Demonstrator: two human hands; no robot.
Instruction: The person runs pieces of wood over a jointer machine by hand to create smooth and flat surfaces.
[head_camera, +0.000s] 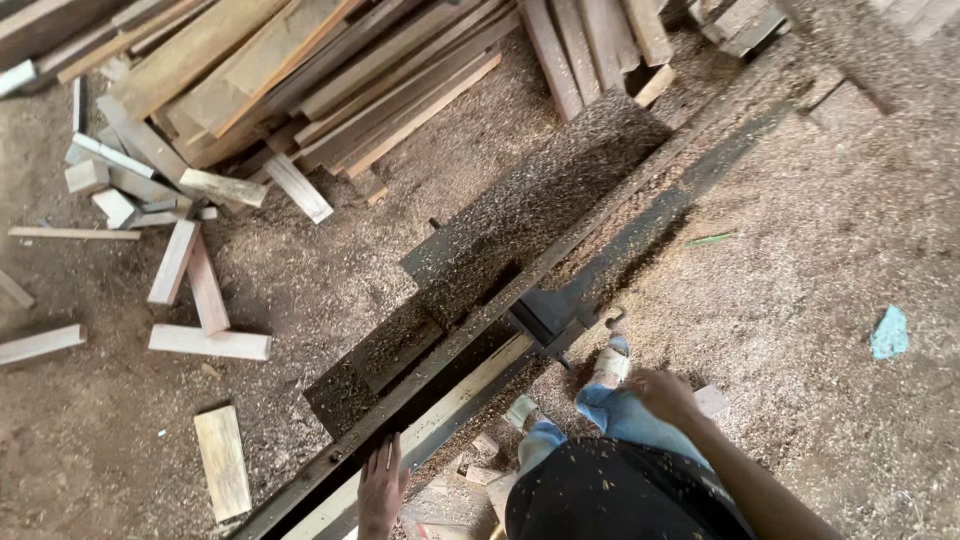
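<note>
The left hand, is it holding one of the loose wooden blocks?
No, the left hand lies flat with spread fingers on the long dark metal rail, and the loose wooden blocks lie apart on the sawdust floor.

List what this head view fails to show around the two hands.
- Left hand: wrist cut off by bottom edge.
- Machine bed: surface buried under sawdust.
- Right hand: palm faces away, contents unknown.
- Blue scrap: too small to identify.
</note>
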